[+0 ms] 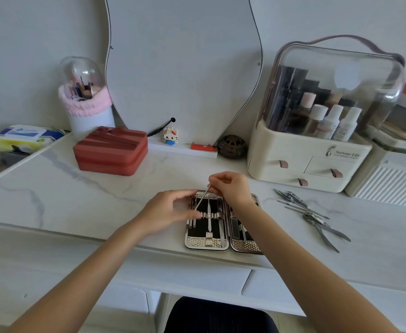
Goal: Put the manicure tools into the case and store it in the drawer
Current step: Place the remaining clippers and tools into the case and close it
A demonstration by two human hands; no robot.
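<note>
Pinching thin pick in your right hand, tip slanting down-left toward case strap your left hand fingers curl against.

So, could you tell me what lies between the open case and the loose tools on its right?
Head view: only bare marble tabletop separates the case from the loose tools.

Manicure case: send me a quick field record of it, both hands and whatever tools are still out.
case: manicure case lies open on the white table, near its front edge
left hand: left hand rests its fingers on the case's strap
right hand: right hand pinches a thin metal tool, slanted over the left half
stowed: several tools already in the slots
still out: loose tools on the table, right of the case
</note>
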